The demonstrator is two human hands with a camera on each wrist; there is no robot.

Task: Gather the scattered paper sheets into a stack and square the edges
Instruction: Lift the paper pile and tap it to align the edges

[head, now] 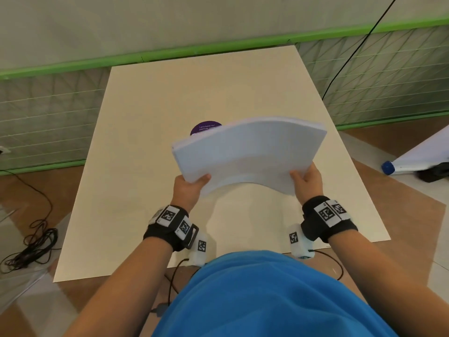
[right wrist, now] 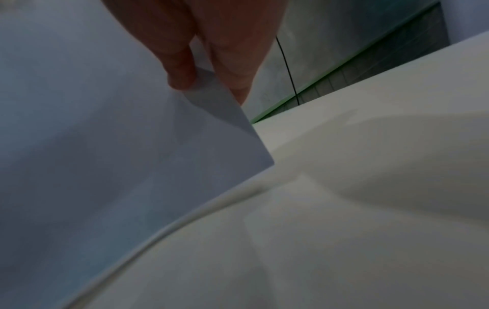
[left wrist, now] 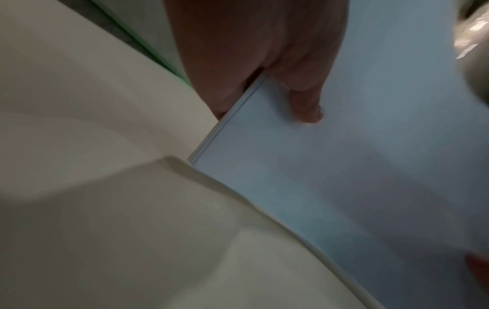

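Note:
A thick stack of white paper sheets point(head: 247, 152) is held up in the air above the cream table point(head: 150, 113), bowed upward in the middle. My left hand point(head: 192, 187) grips its near-left corner, thumb on top. My right hand point(head: 307, 180) grips the near-right edge the same way. In the left wrist view the stack point(left wrist: 344, 167) shows its layered edge, with fingers point(left wrist: 307, 108) under it. The right wrist view has the stack point(right wrist: 105, 135) from below, fingers point(right wrist: 182, 77) pinching its corner.
A purple round sticker point(head: 204, 127) on the table is partly hidden behind the stack. A green-framed mesh fence point(head: 388, 76) runs behind and beside the table. Black cables point(head: 31, 246) lie on the floor at left. A white board with a blue cap point(head: 388, 167) leans at right.

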